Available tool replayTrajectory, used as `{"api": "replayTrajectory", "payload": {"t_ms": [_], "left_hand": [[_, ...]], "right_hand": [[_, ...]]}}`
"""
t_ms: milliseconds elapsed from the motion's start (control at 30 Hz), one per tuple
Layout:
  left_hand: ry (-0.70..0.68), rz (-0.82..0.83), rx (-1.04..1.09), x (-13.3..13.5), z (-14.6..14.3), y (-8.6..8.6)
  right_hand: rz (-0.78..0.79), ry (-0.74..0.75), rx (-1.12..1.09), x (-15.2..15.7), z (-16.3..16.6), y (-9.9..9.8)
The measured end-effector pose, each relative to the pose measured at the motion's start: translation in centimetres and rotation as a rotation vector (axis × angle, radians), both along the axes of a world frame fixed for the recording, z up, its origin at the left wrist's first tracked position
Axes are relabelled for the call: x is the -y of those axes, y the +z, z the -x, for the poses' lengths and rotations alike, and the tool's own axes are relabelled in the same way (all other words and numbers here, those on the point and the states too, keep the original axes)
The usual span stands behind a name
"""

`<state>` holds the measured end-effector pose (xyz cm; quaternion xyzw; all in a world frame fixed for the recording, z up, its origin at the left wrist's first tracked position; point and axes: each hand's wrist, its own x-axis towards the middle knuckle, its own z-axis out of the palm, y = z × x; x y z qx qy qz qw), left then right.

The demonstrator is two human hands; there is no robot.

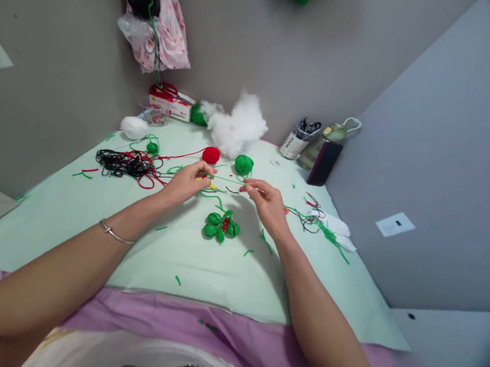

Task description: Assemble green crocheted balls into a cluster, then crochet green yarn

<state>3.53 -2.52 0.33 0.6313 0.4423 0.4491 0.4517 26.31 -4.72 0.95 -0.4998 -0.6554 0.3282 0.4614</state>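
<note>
My left hand (191, 181) is pinched closed above the middle of the table, and a strand of green yarn (228, 180) runs from its fingertips across to my right hand (265, 200). My right hand is also pinched, on the strand's other end. Something small and yellow shows under the left fingers; its kind is unclear. Just beyond the strand lies a green yarn ball (244, 165), with a red yarn ball (211, 155) to its left. Nearer me rests a crocheted cluster of green balls and leaves (222, 226) with red bits at its centre.
Tangled black yarn (124, 164) lies left, near a white yarn ball (134, 128). White stuffing (237, 125) stands at the back beside a box (169, 105) with red scissors (165, 88). At right are a pen cup (293, 145), a bottle (334, 133), a phone (324, 164) and yarn scraps (335, 240).
</note>
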Motion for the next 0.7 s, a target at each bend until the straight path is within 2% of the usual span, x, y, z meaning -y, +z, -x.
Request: {"api": "replayTrajectory", "payload": {"t_ms": [133,233,333,433,533,600,700], "left_hand": [[-0.046,-0.05,0.043,1.4,-1.3,0.0],[-0.233,0.049,0.179,2.4,-2.1,0.4],[-0.385,0.142,0.159,2.7,-2.4,0.5],[-0.326,0.055,0.002,2.7,-2.4,0.0],[-0.179,-0.052,-0.052,2.6,-2.6,-0.6],[-0.17,-0.005,0.036,2.6,-2.8,-1.0],[-0.236,0.183,0.275,2.4,-3.0,-1.1]], "right_hand": [[0.022,0.115,0.021,0.8,1.0,0.3],[-0.06,0.111,0.089,1.3,1.6,0.4],[-0.062,0.056,0.07,1.2,1.4,0.4],[-0.091,0.026,0.136,1.1,1.1,0.2],[-0.293,-0.018,0.389,1.6,1.6,-0.1],[-0.435,-0.05,0.568,2.0,2.3,-0.4],[-0.567,-0.021,0.743,2.4,3.3,-0.7]]}}
